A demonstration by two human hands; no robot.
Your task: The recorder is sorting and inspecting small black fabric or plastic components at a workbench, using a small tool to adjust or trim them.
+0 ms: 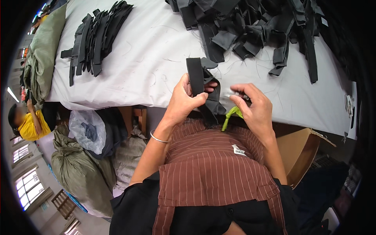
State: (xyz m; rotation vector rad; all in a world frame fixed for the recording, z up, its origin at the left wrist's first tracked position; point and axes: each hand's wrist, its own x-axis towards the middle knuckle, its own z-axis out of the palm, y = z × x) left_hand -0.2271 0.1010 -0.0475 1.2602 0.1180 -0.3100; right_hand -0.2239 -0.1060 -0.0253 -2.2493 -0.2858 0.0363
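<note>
My left hand (183, 101) is closed around a black fabric strip (195, 76), its thumb pressed on the front. The strip stands up above the hand, and more dark folded fabric (213, 103) hangs beside and below it. Some of the fingers pass behind the cloth. Just to the right, my right hand (254, 107) is closed on a small silvery metal tool (236, 94), mostly hidden by the fingers; it looks like thread snips. From under that hand dangles a bright green knotted tie (231, 116). The tool and the strip are apart.
A white-covered table (145, 58) carries a neat stack of black strips (98, 39) at far left and a loose heap (250, 31) at far right. Beside me stand an open cardboard box (303, 150) and a tied sack (78, 168). Someone in yellow (33, 123) is at left.
</note>
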